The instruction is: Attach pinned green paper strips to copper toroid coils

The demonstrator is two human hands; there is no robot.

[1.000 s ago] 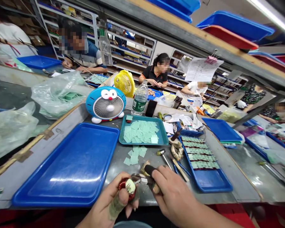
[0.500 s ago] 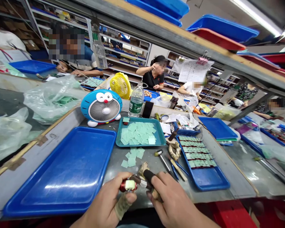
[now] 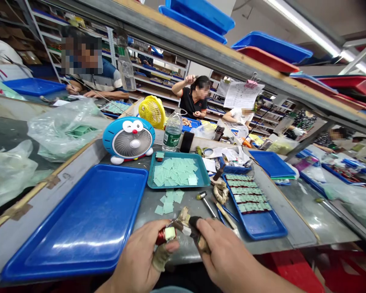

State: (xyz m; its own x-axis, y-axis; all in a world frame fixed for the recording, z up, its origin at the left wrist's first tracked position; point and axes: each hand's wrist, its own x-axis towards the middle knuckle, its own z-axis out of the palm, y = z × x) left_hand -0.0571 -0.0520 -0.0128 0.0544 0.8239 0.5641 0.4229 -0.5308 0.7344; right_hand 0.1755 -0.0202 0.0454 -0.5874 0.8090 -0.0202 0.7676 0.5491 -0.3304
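Observation:
Low in the middle of the head view, my left hand [image 3: 143,252] pinches a small coil [image 3: 167,234] wound with red-brown wire, a pale green piece on its face. A worn beige wrap covers the thumb of that hand. My right hand [image 3: 216,244] is closed round a dark-handled tool [image 3: 194,222]; its working end is close to the coil, and I cannot tell whether they touch. Fingers hide much of the tool. Just beyond the hands, loose green squares [image 3: 168,200] lie on the bench, in front of a teal tray [image 3: 204,179] heaped with more squares.
A large blue tray [image 3: 88,228] stands at left. At right, another blue tray [image 3: 264,228] bears rows of finished-looking coils. A hammer [image 3: 205,200], pliers [image 3: 221,213] and a tape ring [image 3: 221,192] lie between. A blue fan [image 3: 128,140] and bottle [image 3: 172,134] stand behind; co-workers sit beyond.
The view has shifted slightly to the right. The coil in my left hand has tilted, and the tool in my right hand has turned, its dark handle now mostly covered by my fingers.

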